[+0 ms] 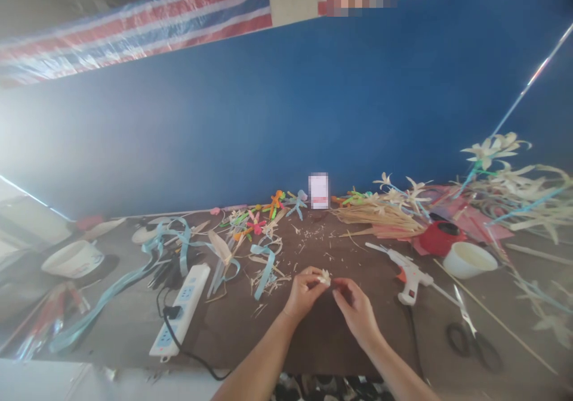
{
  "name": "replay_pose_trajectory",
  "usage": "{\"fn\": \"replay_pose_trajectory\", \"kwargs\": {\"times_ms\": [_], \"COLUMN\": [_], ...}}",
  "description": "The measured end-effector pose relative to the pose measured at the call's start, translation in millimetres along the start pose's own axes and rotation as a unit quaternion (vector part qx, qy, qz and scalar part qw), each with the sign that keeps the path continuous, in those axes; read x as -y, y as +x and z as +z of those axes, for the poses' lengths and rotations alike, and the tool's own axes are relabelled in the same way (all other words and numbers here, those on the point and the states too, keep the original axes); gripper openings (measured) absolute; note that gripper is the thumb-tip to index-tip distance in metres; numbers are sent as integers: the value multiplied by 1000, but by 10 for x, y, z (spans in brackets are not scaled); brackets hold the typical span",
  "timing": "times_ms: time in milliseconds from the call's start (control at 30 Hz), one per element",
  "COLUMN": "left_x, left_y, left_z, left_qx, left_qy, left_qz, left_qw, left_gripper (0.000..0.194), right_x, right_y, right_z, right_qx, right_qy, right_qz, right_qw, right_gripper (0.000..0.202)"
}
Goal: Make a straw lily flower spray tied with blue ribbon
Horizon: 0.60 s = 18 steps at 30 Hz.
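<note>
Between the fingertips of my left hand (305, 290) is a small cream-coloured flower (324, 277), pinched near the front of the brown table (308, 335). My right hand (353, 305) is close beside it, thumb and forefinger curled toward the flower; whether they hold anything is too small to make out. To the right lies a white hot glue gun (414, 278) with an orange trigger. Black-handled scissors (470, 332) rest beyond it. Small pale scraps (313, 232) are scattered behind my hands.
A white power strip (181, 311) with a black plug lies left, near light-blue ribbon (120, 287). Bright pipe-cleaner shapes (255, 222) and dried strips (380, 216) line the back. A white cup (469, 260) stands right, a white bowl (74, 259) left. A blue partition (268, 114) rises behind.
</note>
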<state>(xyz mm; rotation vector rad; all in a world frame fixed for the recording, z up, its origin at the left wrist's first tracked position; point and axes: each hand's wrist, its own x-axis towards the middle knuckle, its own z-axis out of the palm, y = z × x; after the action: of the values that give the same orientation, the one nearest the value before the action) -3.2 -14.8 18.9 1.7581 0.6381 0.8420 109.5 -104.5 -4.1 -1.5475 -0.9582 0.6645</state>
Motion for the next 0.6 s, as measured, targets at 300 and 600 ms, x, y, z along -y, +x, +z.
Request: {"fn": "replay_pose_trajectory", "kwargs": {"times_ms": [300,600], "left_x": [45,46], "left_y": [10,11], "left_z": [-8,-14], "left_qx": [26,29], "left_qy": [-29,3], "left_qz": [-37,-31], "left_qw": [999,999], "left_gripper": [19,19], "right_x": [52,71], "right_y": [34,20], "right_z": [43,48], "right_qx": [21,5], "right_qy": [18,-3], "right_qz": [-18,-23], "right_qw": [999,1000], "right_gripper": [26,22]}}
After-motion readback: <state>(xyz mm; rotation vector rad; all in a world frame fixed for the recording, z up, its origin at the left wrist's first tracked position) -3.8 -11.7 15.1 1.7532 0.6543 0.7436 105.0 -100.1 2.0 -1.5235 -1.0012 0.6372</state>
